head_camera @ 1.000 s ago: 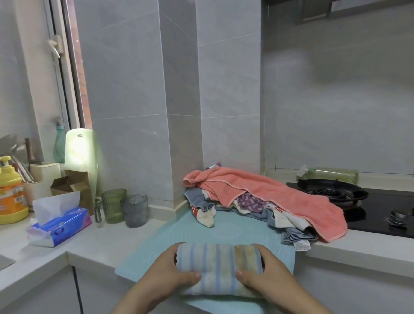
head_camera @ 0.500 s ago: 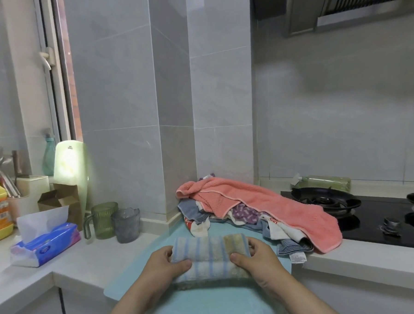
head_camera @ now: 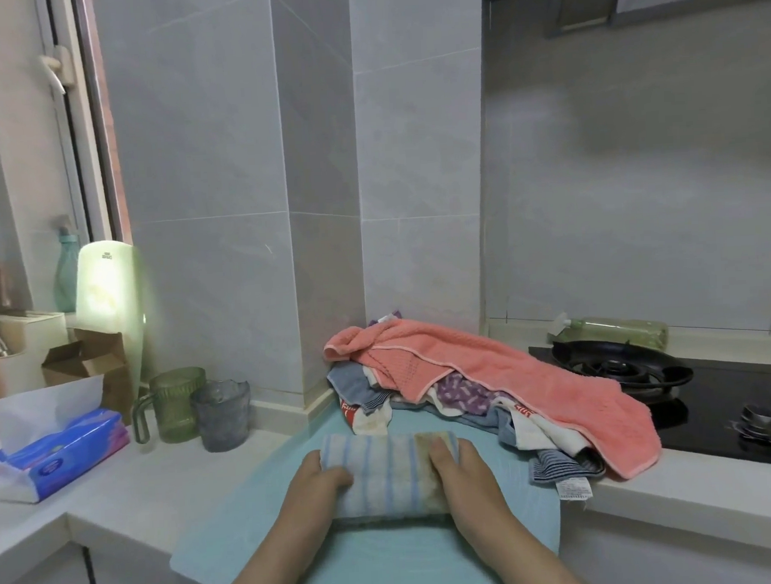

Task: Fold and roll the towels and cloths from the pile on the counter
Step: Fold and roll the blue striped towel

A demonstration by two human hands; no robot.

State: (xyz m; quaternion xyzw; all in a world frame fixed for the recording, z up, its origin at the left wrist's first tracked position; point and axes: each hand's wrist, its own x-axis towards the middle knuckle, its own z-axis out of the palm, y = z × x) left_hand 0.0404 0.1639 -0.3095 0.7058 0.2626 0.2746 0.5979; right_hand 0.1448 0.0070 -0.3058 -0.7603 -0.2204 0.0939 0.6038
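A pale blue-and-beige striped towel (head_camera: 388, 472) lies as a thick roll on the light blue mat (head_camera: 389, 564) at the counter's front. My left hand (head_camera: 315, 485) grips its left end and my right hand (head_camera: 462, 475) grips its right end, fingers laid over the top. Behind it, against the tiled pillar, sits the pile of cloths (head_camera: 461, 404), with a salmon-pink towel (head_camera: 504, 379) draped across the top and down to the right. Blue, purple-patterned and white cloths stick out underneath.
A black gas hob (head_camera: 674, 388) lies to the right, touching the pile. Left of the mat stand a green mug (head_camera: 175, 405), a grey cup (head_camera: 220, 414), a tissue pack (head_camera: 47, 439) and a cardboard box (head_camera: 93, 369). The counter's front edge (head_camera: 30, 538) runs close below.
Both hands have pushed the striped roll away from me, up the mat toward the pile. The roll looks a little thicker. The camera has tilted so that the counter sits lower in view.
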